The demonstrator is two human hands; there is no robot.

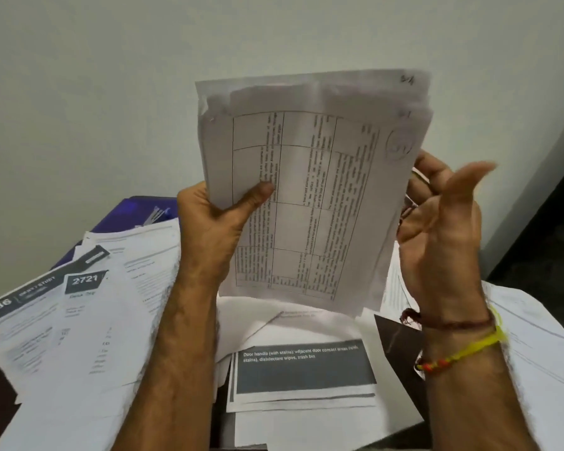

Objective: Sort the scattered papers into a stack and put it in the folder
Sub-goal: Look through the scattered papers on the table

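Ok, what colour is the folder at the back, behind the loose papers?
Dark blue, almost purple: the folder shows best in the head view, at the far left of the table, partly covered by papers.

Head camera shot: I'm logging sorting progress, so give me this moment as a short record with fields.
left hand: grips the held stack at its left edge, thumb across the front page
right hand: open beside the stack's right edge, fingers loose; contact unclear
held stack: raised upright over the table, front page shows a printed grid, edges uneven
loose papers: scattered on the table, overlapping
folder: blue, at the far left, partly under papers
progress: stack not yet in the folder
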